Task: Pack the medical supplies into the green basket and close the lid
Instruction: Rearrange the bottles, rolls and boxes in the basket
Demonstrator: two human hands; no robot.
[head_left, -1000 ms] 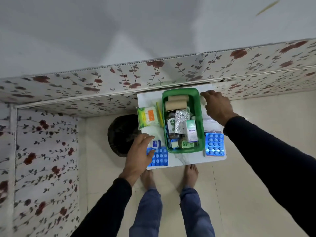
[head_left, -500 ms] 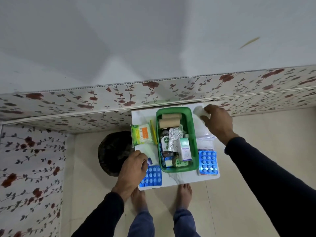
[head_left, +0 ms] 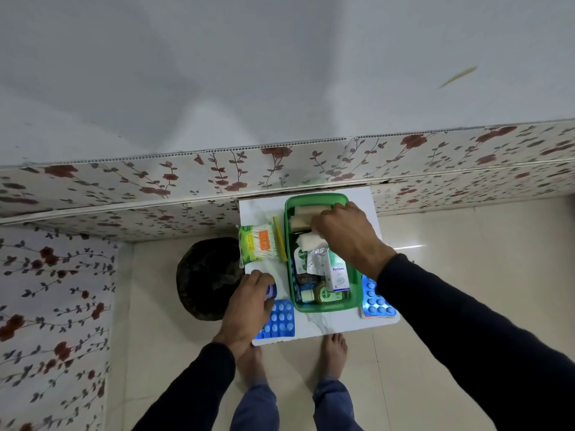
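Note:
The green basket (head_left: 357,293) stands open on a small white table (head_left: 314,326), filled with bandage rolls, a foil strip, a white box and small bottles. My right hand (head_left: 345,231) is over the basket's middle, shut on a white gauze pad (head_left: 308,242) that hangs just above the contents. My left hand (head_left: 249,303) rests at the table's left front, closed around a small white jar with a blue cap (head_left: 271,290). A blue blister pack (head_left: 280,318) lies beside that hand. Another blue blister pack (head_left: 376,301) lies right of the basket.
A packet of cotton buds (head_left: 256,242) and a yellow stick (head_left: 279,239) lie left of the basket. A dark round bin (head_left: 205,278) sits on the floor left of the table. Flowered wall panels stand behind and to the left. My bare feet are under the table's front edge.
My right hand picked up the white gauze pad from the table's back right corner and carried it left over the basket. My left hand closed on the small jar.

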